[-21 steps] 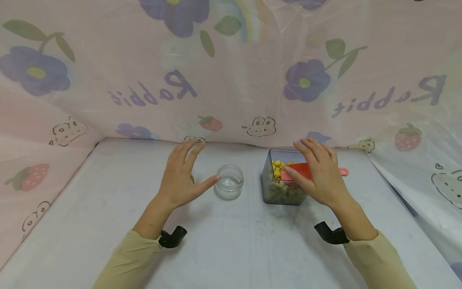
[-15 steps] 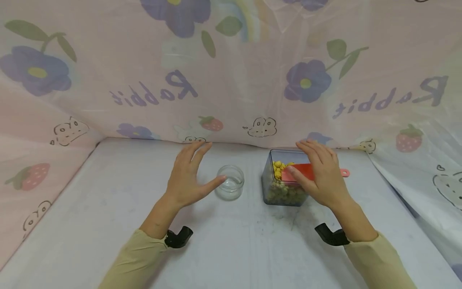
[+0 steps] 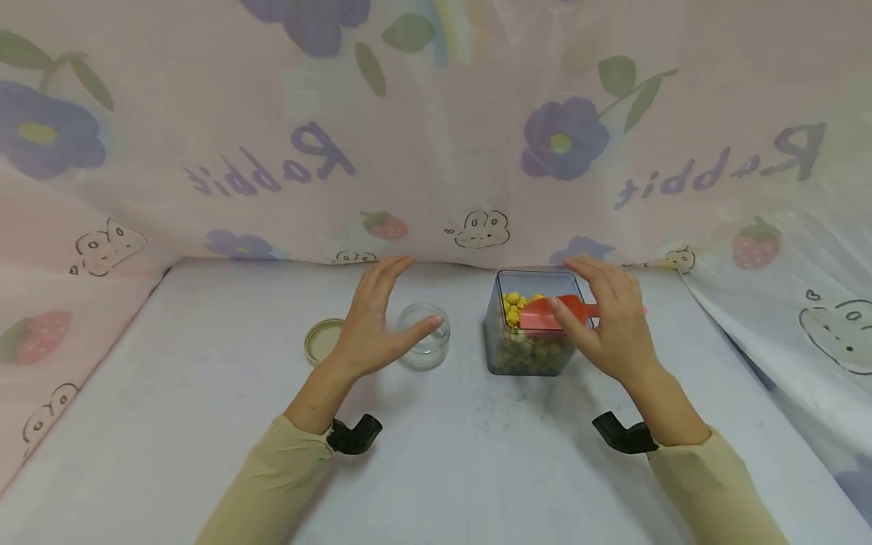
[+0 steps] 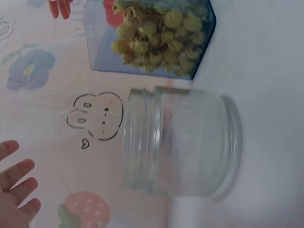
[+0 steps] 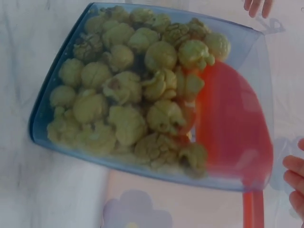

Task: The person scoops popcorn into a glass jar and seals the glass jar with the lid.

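Note:
My left hand (image 3: 373, 325) hovers with spread fingers beside a clear glass jar (image 3: 429, 357), its thumb overlapping the jar's rim in the head view. The left wrist view shows the fingers apart from the glass jar (image 4: 190, 142), which has a threaded neck and nothing visible inside. My right hand (image 3: 613, 325) is held over the right side of a clear bluish square container (image 3: 496, 344) of yellow popcorn (image 3: 513, 303). A red scoop (image 3: 541, 314) lies in it on the popcorn, its handle partly behind that hand. In the right wrist view the fingers (image 5: 295, 173) stand clear of the scoop (image 5: 232, 123).
A round gold-rimmed lid (image 3: 313, 344) lies on the white tabletop (image 3: 450, 469), left of the jar and partly hidden by my left hand. A printed cloth (image 3: 436, 151) with flowers and rabbits encloses the back and sides.
My left hand has moved right toward the jar, and the lid behind it has come into view. My right hand stays almost in place. The head view has shifted slightly.

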{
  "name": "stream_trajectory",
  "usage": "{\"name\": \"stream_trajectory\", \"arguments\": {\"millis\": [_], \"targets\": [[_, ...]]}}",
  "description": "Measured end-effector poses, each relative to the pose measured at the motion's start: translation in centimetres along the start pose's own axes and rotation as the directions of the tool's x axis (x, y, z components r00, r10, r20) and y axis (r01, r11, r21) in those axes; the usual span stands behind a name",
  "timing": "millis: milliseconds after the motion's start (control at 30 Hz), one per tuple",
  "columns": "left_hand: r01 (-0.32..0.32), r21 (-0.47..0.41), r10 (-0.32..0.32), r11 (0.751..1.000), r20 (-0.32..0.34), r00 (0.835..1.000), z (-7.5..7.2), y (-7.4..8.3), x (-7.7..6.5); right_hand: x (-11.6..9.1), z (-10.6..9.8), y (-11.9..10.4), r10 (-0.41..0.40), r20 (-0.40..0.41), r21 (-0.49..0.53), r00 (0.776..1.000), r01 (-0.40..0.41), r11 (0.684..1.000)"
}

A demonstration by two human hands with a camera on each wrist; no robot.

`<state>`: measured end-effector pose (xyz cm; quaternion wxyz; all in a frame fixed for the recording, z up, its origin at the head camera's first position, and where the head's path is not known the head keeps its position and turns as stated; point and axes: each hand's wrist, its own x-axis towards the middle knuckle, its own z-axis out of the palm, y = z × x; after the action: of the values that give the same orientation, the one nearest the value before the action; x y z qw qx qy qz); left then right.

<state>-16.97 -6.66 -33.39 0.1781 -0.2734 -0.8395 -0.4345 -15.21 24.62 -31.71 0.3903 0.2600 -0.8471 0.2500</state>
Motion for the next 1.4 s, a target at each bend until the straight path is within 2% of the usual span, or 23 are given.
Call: {"name": "stream_trajectory", "arguments": {"millis": [200, 667, 933, 1233, 1400], "targets": [[0.051, -0.019, -0.049, 0.999, 0.062, 0.997, 1.0, 0.5, 0.6, 0.1, -0.4, 0.3, 0.025, -0.038, -0.005, 0.999, -0.025, 1.000], [0.069, -0.005, -0.067, 0.998, 0.168, 0.983, 3.4, 0.9, 1.5, -1.5, -0.9, 1.5, 0.096, -0.109, -0.010, 0.989, -0.097, 0.995], [0.071, 0.004, -0.070, 0.997, 0.229, 0.971, 4.9, 1.4, 2.1, -2.7, -1.2, 2.5, 0.154, -0.085, -0.008, 0.984, -0.155, 0.988], [0.134, -0.068, -0.109, 0.989, 0.284, 0.953, 6.4, 2.5, 2.8, -3.7, -2.0, 3.1, 0.211, -0.050, 0.005, 0.976, -0.211, 0.978], [0.134, -0.088, -0.103, 0.987, 0.296, 0.950, 7.0, 2.6, 3.0, -4.0, -2.3, 3.3, 0.243, -0.051, 0.056, 0.969, -0.240, 0.969]]}}
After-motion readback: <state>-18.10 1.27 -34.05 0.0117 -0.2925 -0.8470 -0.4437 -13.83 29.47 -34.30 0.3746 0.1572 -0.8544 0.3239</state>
